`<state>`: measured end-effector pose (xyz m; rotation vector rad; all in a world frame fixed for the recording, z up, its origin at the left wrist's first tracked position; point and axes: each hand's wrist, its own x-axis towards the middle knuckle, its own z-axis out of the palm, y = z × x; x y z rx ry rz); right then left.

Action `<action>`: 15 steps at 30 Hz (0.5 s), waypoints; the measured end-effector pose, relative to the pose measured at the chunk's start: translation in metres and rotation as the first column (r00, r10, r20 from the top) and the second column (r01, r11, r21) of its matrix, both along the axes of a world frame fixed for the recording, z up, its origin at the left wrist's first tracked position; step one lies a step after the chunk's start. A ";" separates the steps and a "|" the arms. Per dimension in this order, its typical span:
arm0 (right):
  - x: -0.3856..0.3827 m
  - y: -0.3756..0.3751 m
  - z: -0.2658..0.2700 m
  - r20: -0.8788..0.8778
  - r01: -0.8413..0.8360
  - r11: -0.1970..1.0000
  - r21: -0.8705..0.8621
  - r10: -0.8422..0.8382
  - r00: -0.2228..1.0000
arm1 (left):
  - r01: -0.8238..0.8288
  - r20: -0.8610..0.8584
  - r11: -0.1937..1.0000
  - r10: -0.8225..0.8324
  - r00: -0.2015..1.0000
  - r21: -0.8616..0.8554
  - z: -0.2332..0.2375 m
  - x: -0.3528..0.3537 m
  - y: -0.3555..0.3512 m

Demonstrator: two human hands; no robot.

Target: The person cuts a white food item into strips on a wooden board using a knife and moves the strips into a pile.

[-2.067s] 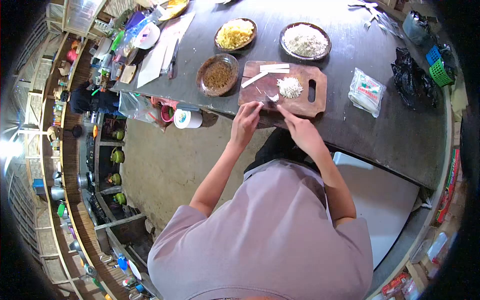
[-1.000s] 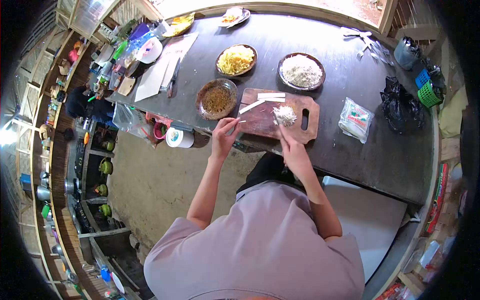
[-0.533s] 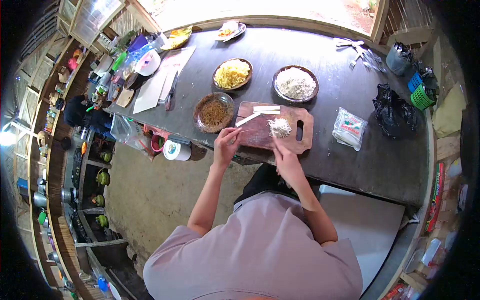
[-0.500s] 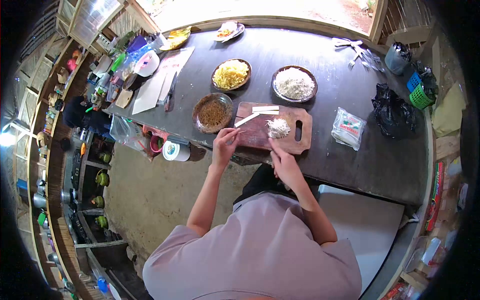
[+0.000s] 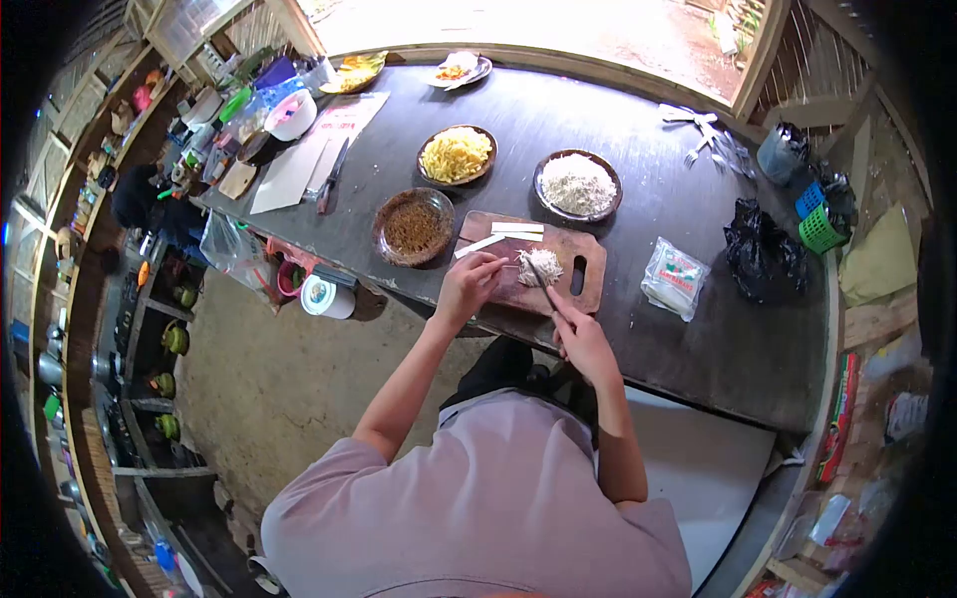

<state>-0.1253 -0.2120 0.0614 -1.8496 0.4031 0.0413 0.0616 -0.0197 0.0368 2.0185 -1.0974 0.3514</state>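
Observation:
My right hand [image 5: 586,347] grips a knife [image 5: 544,287], its dark blade slanting over a pile of thin white shreds [image 5: 541,265] on the wooden cutting board [image 5: 586,261]. Just left of the pile, the fingers of my left hand [image 5: 471,289] pinch what looks like a thin white strip. Several pale white sticks [image 5: 518,228] lie at the board's upper left, beyond my left fingertips. Behind the board stand a bowl of white shreds in powder [image 5: 576,185] and a bowl of yellow pieces [image 5: 457,155]. A brown dish with dark grains [image 5: 413,227] is to its left.
Right of the board lie a white printed packet [image 5: 676,279] and a black plastic bag [image 5: 763,247]. Forks [image 5: 710,138] rest at the back right. Another knife [image 5: 333,177] lies by white sheets at left. Two plates of food, including one with a white mound [image 5: 461,70], stand at the back.
My right hand has brought the knife blade up over the shredded pile. My left hand has shifted right, closer to the pile. The camera view has moved slightly.

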 end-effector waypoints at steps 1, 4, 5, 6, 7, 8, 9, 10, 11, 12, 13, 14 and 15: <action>-0.003 0.004 0.001 -0.006 -0.011 1.000 -0.011 0.011 1.000 | -0.007 0.023 0.999 0.006 1.000 0.035 -0.001 -0.004 -0.001; -0.011 0.012 -0.002 -0.054 -0.074 0.992 0.104 0.079 0.995 | -0.053 0.042 0.998 0.051 0.998 0.046 -0.008 -0.007 0.004; -0.010 0.010 -0.005 -0.059 -0.087 0.992 0.094 0.092 0.994 | -0.066 0.037 0.997 0.065 0.997 0.036 -0.010 -0.008 0.007; -0.010 0.009 -0.007 -0.079 -0.072 0.993 0.096 0.080 0.994 | -0.077 0.036 0.996 0.076 0.996 0.033 -0.009 -0.008 0.009; -0.008 0.007 -0.011 -0.097 -0.058 0.994 0.097 0.067 0.993 | -0.088 0.035 0.996 0.087 0.996 0.030 -0.007 -0.008 0.010; -0.006 0.002 -0.018 -0.069 -0.074 0.996 0.047 0.077 0.995 | -0.089 0.035 0.995 0.088 0.996 0.037 -0.005 -0.008 0.012; -0.004 -0.001 -0.018 -0.074 -0.088 0.995 0.037 0.091 0.993 | -0.103 0.029 0.994 0.102 0.994 0.027 -0.007 -0.007 0.013; 0.000 -0.006 -0.017 -0.076 -0.087 0.995 0.040 0.090 0.993 | -0.091 0.037 0.995 0.089 0.995 0.032 -0.008 -0.007 0.012; 0.003 -0.010 -0.015 -0.076 -0.086 0.995 0.042 0.089 0.993 | -0.078 0.045 0.996 0.076 0.996 0.035 -0.009 -0.007 0.012; 0.006 -0.013 -0.014 -0.080 -0.100 0.995 0.027 0.102 0.992 | -0.092 0.041 0.996 0.091 0.995 0.020 -0.011 -0.008 0.012; 0.009 -0.016 -0.013 -0.098 -0.100 0.993 0.067 0.106 0.989 | -0.075 0.038 0.997 0.074 0.997 0.026 -0.012 -0.009 0.012; 0.012 -0.018 -0.011 -0.117 -0.100 0.989 0.106 0.113 0.987 | -0.059 0.035 0.998 0.058 0.998 0.032 -0.014 -0.010 0.013; 0.015 -0.020 -0.009 -0.122 -0.117 0.989 0.090 0.127 0.984 | -0.076 0.030 0.997 0.075 0.997 0.016 -0.015 -0.011 0.013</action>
